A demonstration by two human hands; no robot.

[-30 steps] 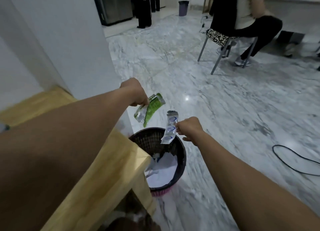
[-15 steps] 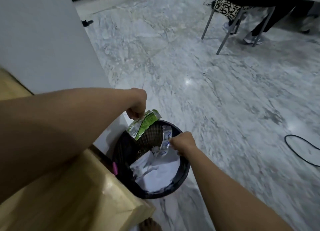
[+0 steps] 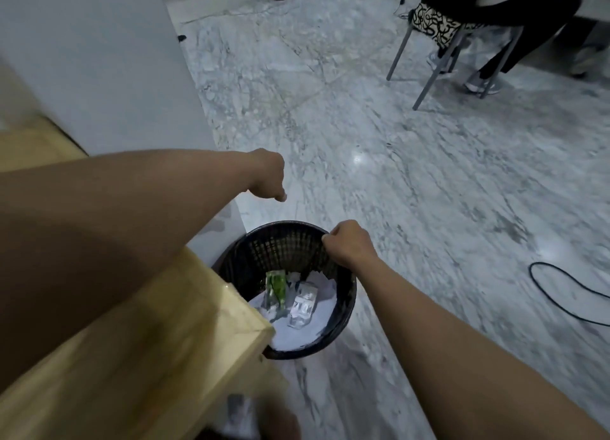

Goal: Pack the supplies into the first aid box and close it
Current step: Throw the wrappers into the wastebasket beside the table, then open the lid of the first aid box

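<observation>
A black mesh wastebasket (image 3: 343, 310) stands on the marble floor beside the wooden table corner. Inside it, on crumpled white paper (image 3: 307, 335), lie a green and clear wrapper (image 3: 276, 287) and a clear blister strip (image 3: 303, 304). My left hand (image 3: 268, 175) hovers above and left of the basket, fingers curled downward and holding nothing. My right hand (image 3: 350, 243) is over the basket's right rim, fingers curled with nothing in them. No first aid box is in view.
The light wooden table (image 3: 138, 357) fills the lower left. A white wall (image 3: 99, 59) rises behind it. A person sits on a metal-legged chair (image 3: 429, 59) at the upper right. A black cable (image 3: 567, 294) lies on the floor at right.
Both hands let go of their wrappers: the green wrapper and the blister strip dropped into the basket. My left hand rose; the view tilted down.
</observation>
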